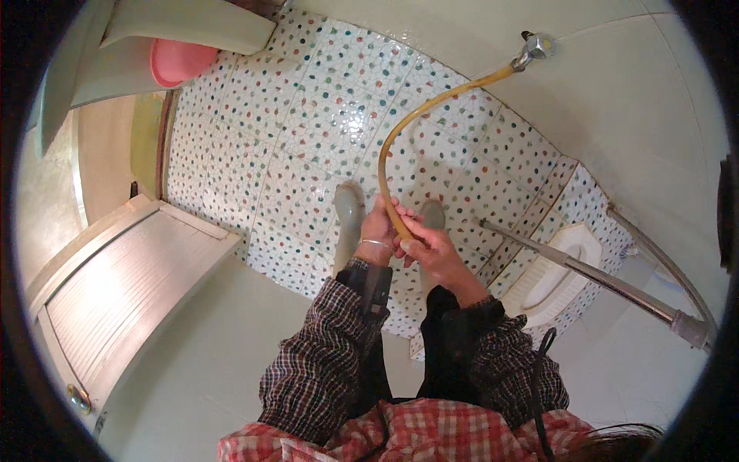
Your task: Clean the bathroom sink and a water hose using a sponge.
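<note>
Thin yellow-brown hose, curving in a loop from tap down to both hands above dotted tile floor. Left hand fingers wrapped round hose end; right hand fingers pinching it just below.

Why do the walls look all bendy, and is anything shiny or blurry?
Head view: the fisheye lens curves the white wall and the metal pipe near the dark round rim; light glints off the spotted floor tiles; both hands, left and right, holding the yellow hose, look fairly sharp.
</note>
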{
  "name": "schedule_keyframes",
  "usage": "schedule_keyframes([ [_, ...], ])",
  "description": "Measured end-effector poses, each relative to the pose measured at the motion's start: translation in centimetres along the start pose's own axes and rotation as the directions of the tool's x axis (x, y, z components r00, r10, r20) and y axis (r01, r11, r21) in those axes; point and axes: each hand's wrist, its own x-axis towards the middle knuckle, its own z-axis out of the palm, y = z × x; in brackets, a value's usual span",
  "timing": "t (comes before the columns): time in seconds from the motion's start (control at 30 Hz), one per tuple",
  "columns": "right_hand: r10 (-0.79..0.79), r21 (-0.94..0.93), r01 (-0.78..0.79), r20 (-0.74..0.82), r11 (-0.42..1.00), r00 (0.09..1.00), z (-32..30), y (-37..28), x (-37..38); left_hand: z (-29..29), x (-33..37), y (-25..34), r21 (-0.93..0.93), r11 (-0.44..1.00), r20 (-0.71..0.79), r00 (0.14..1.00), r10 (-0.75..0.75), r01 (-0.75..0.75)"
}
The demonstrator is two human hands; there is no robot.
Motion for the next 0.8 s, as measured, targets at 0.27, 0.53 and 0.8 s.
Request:
schedule_keyframes([
  [0.27,0.163,0.104,-0.156,-0.058,0.982,0.985,0.4,0.8,1.1,-0.8,-0.6,1.0,0.002,0.997,0.089,0.993,0.072,-0.072],
  [0.53,0.459,0.241,-0.414,-0.179,0.878,0.87,0.9,1.3,2.8,-0.1,-2.0,1.4,0.111,0.983,0.144,0.981,0.131,-0.148],
  [0.8,0.025,-0.08,-0.03,-0.061,0.996,0.998,0.7,2.7,3.2,-0.7,-4.0,-0.1,0.368,0.913,0.15,0.98,0.13,-0.177],
])
